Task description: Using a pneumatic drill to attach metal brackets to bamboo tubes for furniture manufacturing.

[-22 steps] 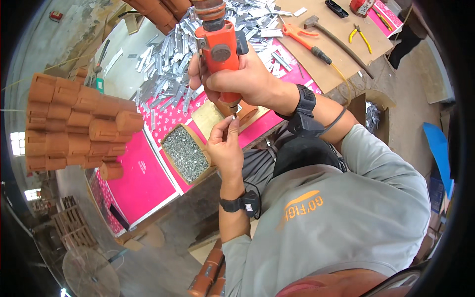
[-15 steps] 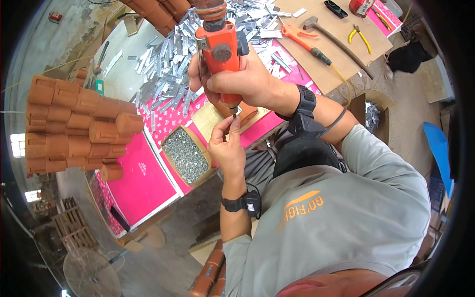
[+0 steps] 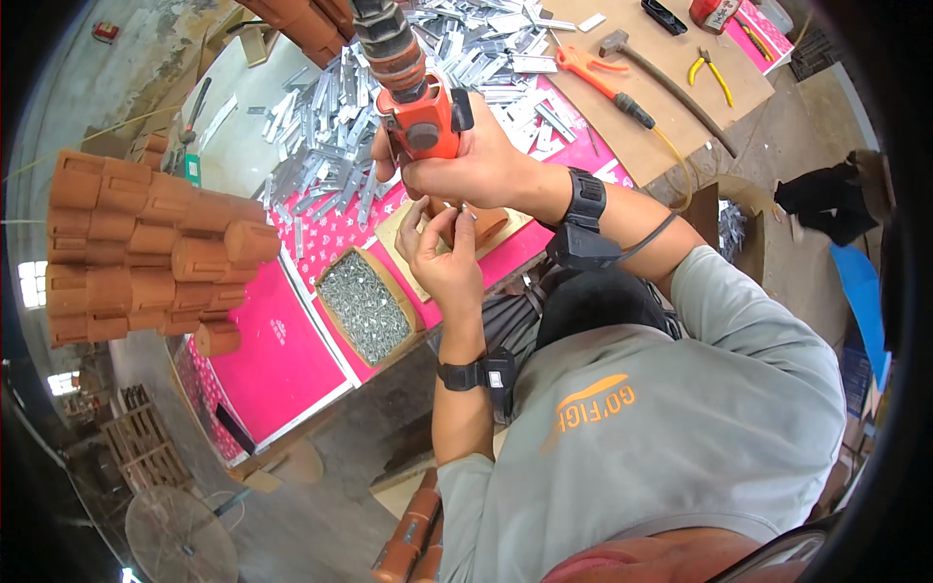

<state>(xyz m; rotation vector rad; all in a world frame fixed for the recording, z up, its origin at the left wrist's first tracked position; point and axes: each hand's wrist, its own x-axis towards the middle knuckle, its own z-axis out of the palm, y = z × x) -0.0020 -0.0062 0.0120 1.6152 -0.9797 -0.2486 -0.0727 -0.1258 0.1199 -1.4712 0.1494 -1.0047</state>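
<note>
My right hand (image 3: 476, 155) is closed around a red power screwdriver (image 3: 425, 121), which has a thick ribbed dark hose-like piece at its top. Just below it, my left hand (image 3: 445, 248) pinches a tiny metal piece, likely a screw, between thumb and finger. Under the fingers a brown cylindrical part (image 3: 486, 224) rests on a pale wooden board (image 3: 408, 255), partly covered by both hands. The driver's tip is hidden behind my right hand. Beside my left wrist stands an open cardboard box (image 3: 416, 313) full of small screws (image 3: 364, 306).
Loose metal strips (image 3: 335, 126) lie heaped beyond my hands. Brown cylinders (image 3: 146, 248) are stacked at the left. On brown board at the far right are a hammer (image 3: 671, 92), a red air blow gun (image 3: 593, 73) with a yellow hose, and yellow-handled pliers (image 3: 714, 78).
The screwdriver has tilted, its top now leaning more toward me and left. My left fingers have spread somewhat and shifted slightly nearer the brown part, still pinching.
</note>
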